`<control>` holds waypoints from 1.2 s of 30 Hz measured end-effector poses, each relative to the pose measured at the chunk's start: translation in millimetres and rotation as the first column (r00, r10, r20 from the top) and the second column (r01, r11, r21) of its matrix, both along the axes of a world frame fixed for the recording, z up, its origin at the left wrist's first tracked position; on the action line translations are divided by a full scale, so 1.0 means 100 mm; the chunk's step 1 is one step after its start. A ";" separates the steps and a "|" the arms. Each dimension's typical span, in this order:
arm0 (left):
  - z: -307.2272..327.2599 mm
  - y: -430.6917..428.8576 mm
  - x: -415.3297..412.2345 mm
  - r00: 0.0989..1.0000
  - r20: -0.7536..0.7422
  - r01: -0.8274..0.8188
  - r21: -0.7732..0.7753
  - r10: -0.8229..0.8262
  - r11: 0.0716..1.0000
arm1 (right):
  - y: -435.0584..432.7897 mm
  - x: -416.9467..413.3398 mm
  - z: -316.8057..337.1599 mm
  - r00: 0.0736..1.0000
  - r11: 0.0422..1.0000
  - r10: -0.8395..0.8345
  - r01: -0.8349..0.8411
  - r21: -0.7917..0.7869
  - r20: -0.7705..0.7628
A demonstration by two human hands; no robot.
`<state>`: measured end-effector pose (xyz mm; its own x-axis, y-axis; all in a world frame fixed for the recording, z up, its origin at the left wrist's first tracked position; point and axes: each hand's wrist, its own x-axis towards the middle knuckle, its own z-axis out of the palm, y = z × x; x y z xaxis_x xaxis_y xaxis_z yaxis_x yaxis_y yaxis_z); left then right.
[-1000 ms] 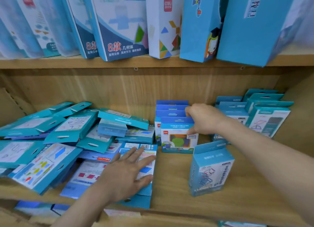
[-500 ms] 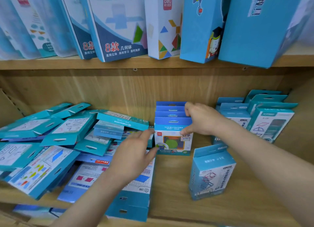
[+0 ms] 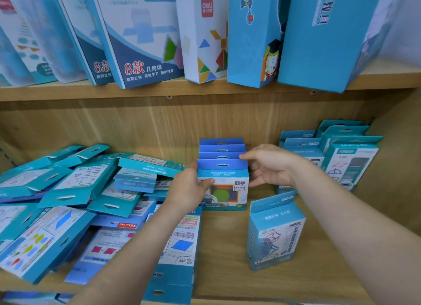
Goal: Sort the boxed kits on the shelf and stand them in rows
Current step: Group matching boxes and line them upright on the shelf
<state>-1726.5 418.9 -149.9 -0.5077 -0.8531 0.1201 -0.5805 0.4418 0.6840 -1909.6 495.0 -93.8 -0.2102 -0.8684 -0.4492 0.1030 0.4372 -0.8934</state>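
A row of several small blue boxed kits [image 3: 222,155] stands upright at the middle back of the lower shelf. The front box [image 3: 227,190] shows a green circle on its face. My left hand [image 3: 188,192] grips this front box at its left side, thumb lying across the front face. My right hand [image 3: 268,165] is on the right of the row with fingers spread and relaxed, the index tip touching the front box's hang tab. A pile of flat teal kits [image 3: 79,186] lies jumbled to the left.
One pale blue box [image 3: 275,231] stands alone in front, right of my left forearm. More teal boxes [image 3: 350,158] stand in rows at the back right. Large boxes [image 3: 145,35] lean along the upper shelf [image 3: 68,91]. Bare wood shows between the rows.
My left hand left the flat kit in the pile and rose to the left side of the front box. My right hand loosened and opened beside the row.
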 end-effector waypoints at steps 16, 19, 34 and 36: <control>0.10 0.09 0.08 0.998 0.061 0.000 -0.069 0.004 0.998 | 0.41 0.02 0.28 0.912 0.988 -0.003 -0.060 -0.141 -0.410; 0.22 0.29 0.19 0.997 -0.079 -0.033 -0.348 0.006 0.937 | 0.78 -0.01 0.32 0.867 0.964 -0.015 -0.119 -0.237 -0.498; -0.01 1.09 -0.12 0.931 -0.196 0.317 0.022 -0.307 0.948 | 1.25 0.14 -0.37 0.909 0.889 -0.259 0.093 -0.448 -0.328; -0.01 1.09 -0.15 0.933 -0.191 0.312 0.016 -0.304 0.950 | 1.27 0.14 -0.42 0.901 0.861 -0.320 0.147 -0.487 -0.292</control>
